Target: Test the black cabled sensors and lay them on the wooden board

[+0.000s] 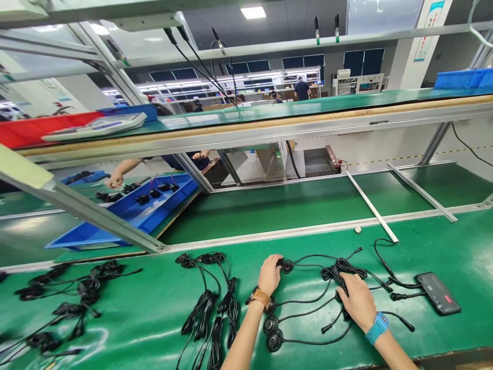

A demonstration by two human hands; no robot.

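Observation:
On the green mat, my left hand (269, 275) pinches a round black cable end (287, 266), perhaps a small camera or sensor. My right hand (358, 298) has its fingers curled over a coiled black cable bundle (344, 267), partly covering it. More round black cable ends (274, 339) lie in a column below my left wrist, their cables running right toward the bundle. A flat black box (438, 293) with a red mark and short connector leads lies right of my right hand.
Tied cables (206, 308) lie left of my left arm, with further cable bundles (88, 288) beyond. A conveyor belt (269, 205) runs behind the metal edge. A blue tray (162, 205) holds black parts near another person's hand (115, 177). A shelf (308, 115) spans above.

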